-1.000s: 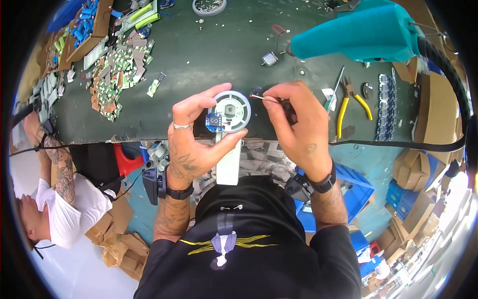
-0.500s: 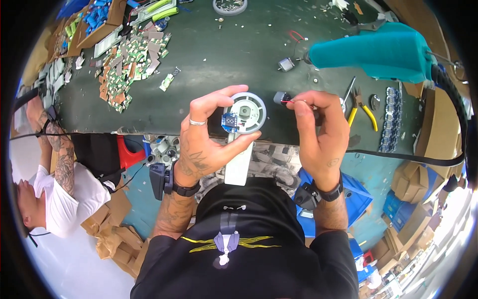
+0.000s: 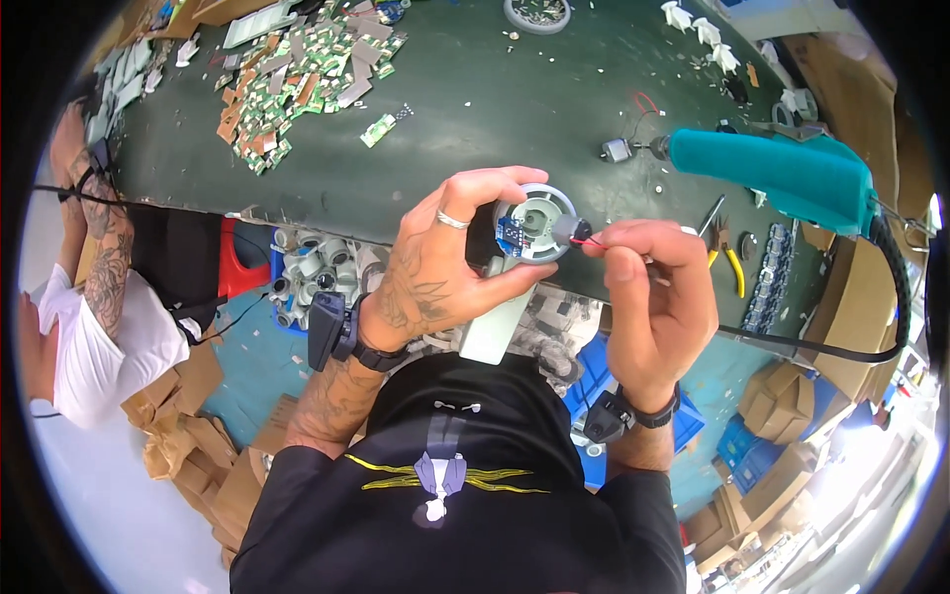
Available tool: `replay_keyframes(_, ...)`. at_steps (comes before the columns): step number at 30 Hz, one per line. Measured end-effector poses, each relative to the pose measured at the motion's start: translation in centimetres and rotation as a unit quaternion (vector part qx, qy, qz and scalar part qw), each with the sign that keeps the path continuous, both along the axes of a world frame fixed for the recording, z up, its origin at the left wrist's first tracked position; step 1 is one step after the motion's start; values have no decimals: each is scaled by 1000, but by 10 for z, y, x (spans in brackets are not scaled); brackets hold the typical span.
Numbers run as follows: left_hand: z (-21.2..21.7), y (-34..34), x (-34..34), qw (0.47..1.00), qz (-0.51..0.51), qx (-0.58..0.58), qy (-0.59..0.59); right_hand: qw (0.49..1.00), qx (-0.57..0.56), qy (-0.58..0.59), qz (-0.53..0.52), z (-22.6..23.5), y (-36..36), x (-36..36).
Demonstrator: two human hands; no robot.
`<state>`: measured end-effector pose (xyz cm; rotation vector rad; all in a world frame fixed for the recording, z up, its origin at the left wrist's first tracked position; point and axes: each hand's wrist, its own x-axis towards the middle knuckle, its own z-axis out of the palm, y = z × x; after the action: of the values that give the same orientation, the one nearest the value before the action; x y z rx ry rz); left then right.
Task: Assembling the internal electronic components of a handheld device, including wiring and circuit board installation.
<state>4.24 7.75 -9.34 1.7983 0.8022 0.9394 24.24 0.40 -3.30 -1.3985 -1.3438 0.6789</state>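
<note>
The round grey housing (image 3: 529, 230) with a small blue board sits over the near table edge, gripped by the left hand (image 3: 445, 267) (to keep it steady). The right hand (image 3: 658, 297) pinches a small motor (image 3: 572, 231) with red wire against its rim. The teal tool (image 3: 782, 173) lies far right.

Round housing (image 3: 534, 223) in left hand (image 3: 445, 267) above the near edge of table (image 3: 475, 109); right hand (image 3: 658, 297) just right of it. Circuit boards (image 3: 297, 74) far left, power tool (image 3: 782, 173) right, pliers (image 3: 727, 257) below it
</note>
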Motion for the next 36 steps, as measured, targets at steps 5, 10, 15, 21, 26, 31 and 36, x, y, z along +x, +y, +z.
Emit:
replay_keyframes(5, 0, 0, -2, 1000, 6, 27, 11, 999, -11, -28, 10, 0, 11, -5)
replay_keyframes(10, 2, 0, -2, 1000, 6, 16, 14, 993, -4, -112, 21, 3, 16, -7)
replay_keyframes(15, 1, -1, -2, 1000, 6, 25, 16, 992, -19, -127, 18, 9, 16, -8)
replay_keyframes(21, 2, 1, -1, 1000, 4, 19, 6, 997, 19, -66, -29, 2, 14, -1)
replay_keyframes(26, -1, 1, 2, 1000, 1, -3, -2, 997, 19, -41, -64, 2, 14, 5)
replay_keyframes(31, 1, 0, 0, 1000, -2, -6, 9, 994, 11, -83, -71, -3, 11, 11)
replay_keyframes(36, -1, 0, 0, 1000, -4, 2, 11, 985, 16, -160, -68, -14, 5, 17)
